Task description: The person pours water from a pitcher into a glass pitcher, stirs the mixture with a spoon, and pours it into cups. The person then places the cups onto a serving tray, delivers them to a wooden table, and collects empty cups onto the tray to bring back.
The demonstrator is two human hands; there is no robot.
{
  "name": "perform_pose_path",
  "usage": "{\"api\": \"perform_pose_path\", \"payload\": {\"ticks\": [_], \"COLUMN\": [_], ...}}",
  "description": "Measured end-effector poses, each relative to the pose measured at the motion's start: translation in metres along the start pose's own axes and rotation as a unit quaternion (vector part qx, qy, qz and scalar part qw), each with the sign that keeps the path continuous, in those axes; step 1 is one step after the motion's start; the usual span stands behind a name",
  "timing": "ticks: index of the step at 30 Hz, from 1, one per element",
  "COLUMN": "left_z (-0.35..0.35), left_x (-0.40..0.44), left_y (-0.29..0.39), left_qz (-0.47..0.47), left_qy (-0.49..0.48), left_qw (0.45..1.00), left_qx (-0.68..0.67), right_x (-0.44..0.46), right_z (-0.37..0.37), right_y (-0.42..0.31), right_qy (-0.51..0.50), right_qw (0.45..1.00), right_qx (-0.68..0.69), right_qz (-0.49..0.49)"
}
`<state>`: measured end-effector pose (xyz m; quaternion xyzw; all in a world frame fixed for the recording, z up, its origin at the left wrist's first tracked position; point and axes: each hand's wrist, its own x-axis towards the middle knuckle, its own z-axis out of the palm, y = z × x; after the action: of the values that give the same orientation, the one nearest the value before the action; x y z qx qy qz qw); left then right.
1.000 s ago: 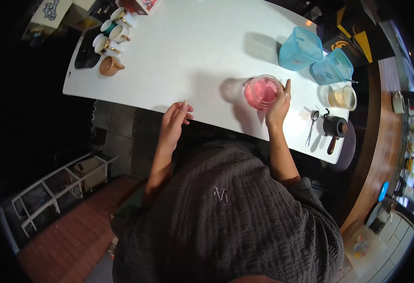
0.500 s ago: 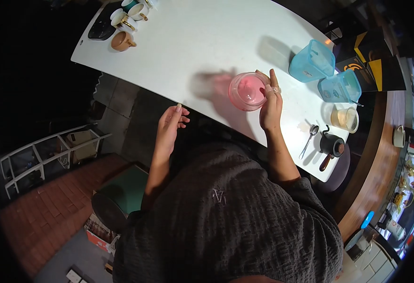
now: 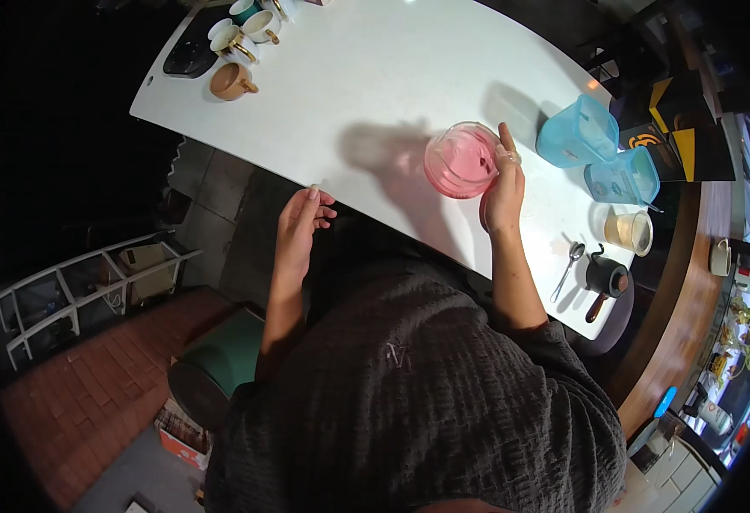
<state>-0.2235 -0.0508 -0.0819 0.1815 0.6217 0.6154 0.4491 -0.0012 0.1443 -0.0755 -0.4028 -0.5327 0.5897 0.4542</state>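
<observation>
My right hand (image 3: 505, 190) grips the side of a clear glass cup (image 3: 463, 161) holding pink liquid, above the white table. The cup is tilted, its wide mouth facing me, and some of my fingers are hidden behind it. At the table's near edge, my left hand (image 3: 304, 218) hangs with nothing in it, its fingers loosely bent and apart. Two light blue plastic containers, a taller one (image 3: 578, 132) and a lower one (image 3: 621, 178), stand to the right of the cup.
A spoon (image 3: 568, 270), a small dark pot with a wooden handle (image 3: 606, 275) and a tumbler of beige contents (image 3: 628, 232) are at the table's right end. Several mugs, including a brown mug (image 3: 231, 81), sit at its far left. Black-and-yellow boxes (image 3: 691, 137) stand behind the containers.
My right hand has carried the cup slightly to the right, and the pink liquid lies differently in it. My left hand has barely shifted. The whole view has moved a little.
</observation>
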Motion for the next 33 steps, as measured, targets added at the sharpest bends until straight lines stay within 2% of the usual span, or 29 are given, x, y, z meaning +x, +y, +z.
{"api": "perform_pose_path", "payload": {"ticks": [3,5,7,9,11,12,14,15,17,18,20,21,24,27,29,31,33], "left_z": [-0.023,-0.044,-0.072,-0.099,-0.136,-0.151,-0.177,-0.196,-0.232,-0.236,-0.241,-0.24,-0.243,-0.237,-0.233,-0.232,-0.229], "left_x": [0.024,0.045,0.07,0.099,0.14,0.161,0.205,0.236,0.3,0.318,0.348,0.361,0.401,0.419,0.428,0.432,0.432], "left_y": [0.014,0.027,0.046,0.075,0.102,0.115,0.143,0.149,0.151,0.159,0.18,0.186,0.191,0.197,0.198,0.199,0.202], "left_qz": [0.013,0.032,0.065,0.097,0.118,0.121,0.153,0.154,0.262,0.262,0.256,0.26,0.319,0.302,0.328,0.268,0.266], "left_qy": [-0.001,0.009,0.012,0.036,0.05,0.046,0.085,0.079,0.054,0.048,0.037,0.029,-0.032,-0.092,-0.105,-0.109,-0.112], "left_qw": [1.0,0.999,0.998,0.994,0.986,0.986,0.965,0.965,0.915,0.915,0.837,0.836,0.77,0.769,0.754,0.775,0.78], "left_qx": [0.01,0.001,0.005,0.033,0.106,0.107,0.196,0.197,0.304,0.302,0.482,0.481,0.552,0.556,0.56,0.562,0.554], "right_x": [0.005,0.017,0.031,0.036,0.037,0.04,0.047,0.048,0.048,0.046,0.04,0.037,0.032,0.028,0.026,0.027,0.031], "right_z": [0.033,0.037,0.051,0.08,0.108,0.113,0.123,0.132,0.154,0.163,0.178,0.184,0.194,0.207,0.207,0.204,0.209], "right_y": [-0.01,-0.003,0.01,0.001,-0.01,-0.006,-0.004,-0.004,-0.01,-0.013,-0.018,-0.018,-0.021,-0.023,-0.024,-0.018,-0.016], "right_qy": [0.024,-0.027,-0.026,0.035,0.06,0.035,0.001,0.046,0.069,0.075,0.053,0.062,0.094,0.154,0.151,0.145,0.168], "right_qw": [0.999,1.0,0.999,0.998,0.997,0.999,0.998,0.995,0.996,0.996,0.998,0.998,0.993,0.988,0.988,0.989,0.984], "right_qx": [0.019,0.001,0.04,0.043,0.029,0.04,0.061,0.085,0.046,0.044,0.016,0.016,0.07,-0.011,-0.017,0.028,0.056], "right_qz": [-0.014,0.011,0.025,-0.014,-0.024,-0.008,0.008,0.012,-0.021,-0.022,-0.012,-0.014,0.005,-0.009,0.0,0.013,0.0]}}
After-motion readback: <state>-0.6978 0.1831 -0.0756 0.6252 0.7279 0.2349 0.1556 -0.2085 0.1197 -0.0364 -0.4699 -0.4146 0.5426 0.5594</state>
